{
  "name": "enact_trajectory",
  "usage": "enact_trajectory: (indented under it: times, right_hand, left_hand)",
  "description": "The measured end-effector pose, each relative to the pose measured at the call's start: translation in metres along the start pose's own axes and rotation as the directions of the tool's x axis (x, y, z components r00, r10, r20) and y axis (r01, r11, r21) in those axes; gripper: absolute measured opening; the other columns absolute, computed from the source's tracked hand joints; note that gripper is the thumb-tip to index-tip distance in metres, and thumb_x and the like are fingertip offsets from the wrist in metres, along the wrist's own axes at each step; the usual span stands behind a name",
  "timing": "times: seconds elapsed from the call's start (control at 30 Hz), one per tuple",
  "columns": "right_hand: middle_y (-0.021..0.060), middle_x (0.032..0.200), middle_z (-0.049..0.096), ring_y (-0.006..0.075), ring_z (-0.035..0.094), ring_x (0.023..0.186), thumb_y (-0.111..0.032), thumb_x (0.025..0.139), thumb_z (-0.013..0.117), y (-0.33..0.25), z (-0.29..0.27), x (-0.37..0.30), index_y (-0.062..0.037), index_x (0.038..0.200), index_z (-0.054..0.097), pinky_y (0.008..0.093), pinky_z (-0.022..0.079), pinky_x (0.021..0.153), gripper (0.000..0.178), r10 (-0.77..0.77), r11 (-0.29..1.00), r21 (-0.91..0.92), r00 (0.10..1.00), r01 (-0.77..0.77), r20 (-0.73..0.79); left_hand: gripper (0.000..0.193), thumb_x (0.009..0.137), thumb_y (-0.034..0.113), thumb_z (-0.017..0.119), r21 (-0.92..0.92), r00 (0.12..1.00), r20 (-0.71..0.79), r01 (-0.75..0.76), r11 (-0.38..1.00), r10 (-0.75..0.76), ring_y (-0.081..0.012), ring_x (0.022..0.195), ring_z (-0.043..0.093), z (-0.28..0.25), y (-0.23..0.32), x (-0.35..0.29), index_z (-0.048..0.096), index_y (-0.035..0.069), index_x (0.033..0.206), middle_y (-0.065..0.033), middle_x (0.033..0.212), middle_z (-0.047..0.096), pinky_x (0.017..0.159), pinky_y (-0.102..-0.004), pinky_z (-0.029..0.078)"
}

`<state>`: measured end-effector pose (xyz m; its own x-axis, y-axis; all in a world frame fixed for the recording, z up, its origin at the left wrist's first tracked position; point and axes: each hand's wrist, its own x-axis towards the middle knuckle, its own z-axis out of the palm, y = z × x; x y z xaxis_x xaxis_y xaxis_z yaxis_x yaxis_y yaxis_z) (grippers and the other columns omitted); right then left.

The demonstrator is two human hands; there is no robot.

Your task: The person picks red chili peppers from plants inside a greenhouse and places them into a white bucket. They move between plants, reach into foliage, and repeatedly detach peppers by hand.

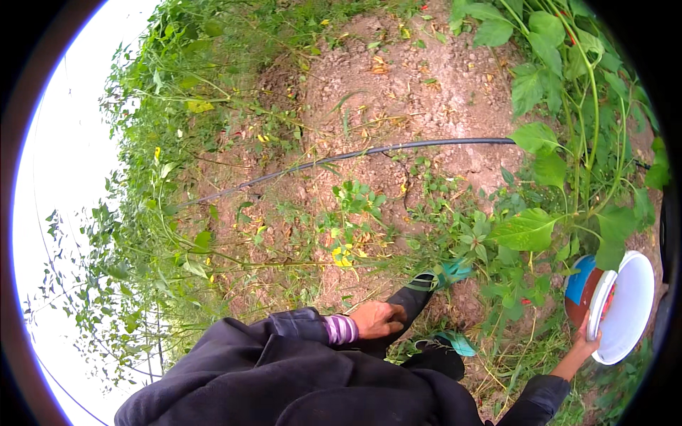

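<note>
At the lower right, my right hand [586,344] grips the rim of a tilted plastic bucket [634,312]. The bucket is white inside, with blue and brown-red on its outer wall. Small red pieces show near the gripped rim, partly hidden by it. My left hand [376,321], below a striped purple and white cuff [341,329], lies over my dark trouser leg [412,302]. Its fingers are curled, and whatever may be inside them is hidden. Pepper plant leaves [529,228] hang just above the bucket.
A black irrigation hose [398,146] crosses the reddish soil [419,99]. Tall leafy plants [590,92] stand at right, with red fruit among them. Tangled greenery [163,177] fills the left. My feet, in teal footwear [456,272], stand among low weeds [359,199].
</note>
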<state>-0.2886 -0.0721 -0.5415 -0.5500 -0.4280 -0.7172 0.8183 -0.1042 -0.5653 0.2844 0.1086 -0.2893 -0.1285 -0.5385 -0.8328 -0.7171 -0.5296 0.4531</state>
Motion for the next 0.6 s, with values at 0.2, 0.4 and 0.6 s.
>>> enact_trajectory:
  times: [0.2,0.4,0.6]
  right_hand:
    - [0.0301,0.125,0.044,0.0468,0.038,0.12,0.0,0.08,0.041,-0.019,-0.022,0.033,0.0201,0.113,0.041,0.0686,0.031,0.099,0.039,0.07,0.994,0.076,0.988,-0.081,0.139]
    - [0.0295,0.128,0.04,0.0464,0.037,0.12,-0.006,0.079,0.046,0.014,-0.022,0.001,0.0202,0.124,0.031,0.0584,0.032,0.105,0.054,-0.052,0.994,-0.09,0.99,0.064,0.131]
    - [0.0293,0.124,0.044,0.0458,0.049,0.109,-0.022,0.084,0.053,0.025,-0.014,-0.025,0.0142,0.124,0.037,0.0507,0.046,0.096,0.056,0.019,0.972,-0.234,0.999,-0.027,-0.035]
  left_hand:
    - [0.03,0.082,0.026,0.057,-0.022,0.996,-0.066,0.059,0.998,-0.06,-0.0302,0.088,0.063,-0.001,-0.014,0.001,0.06,0.007,0.106,-0.0143,0.094,0.066,0.079,-0.0375,0.05]
    - [0.03,0.082,0.027,0.056,0.009,0.994,-0.051,0.092,0.996,-0.092,-0.0311,0.091,0.062,0.011,-0.015,0.003,0.06,0.006,0.103,-0.0156,0.096,0.065,0.081,-0.0382,0.049]
    - [0.03,0.082,0.027,0.056,-0.028,0.989,-0.113,0.098,0.995,-0.1,-0.0311,0.091,0.062,0.009,-0.018,0.0,0.06,0.006,0.104,-0.0158,0.096,0.065,0.081,-0.0381,0.049]
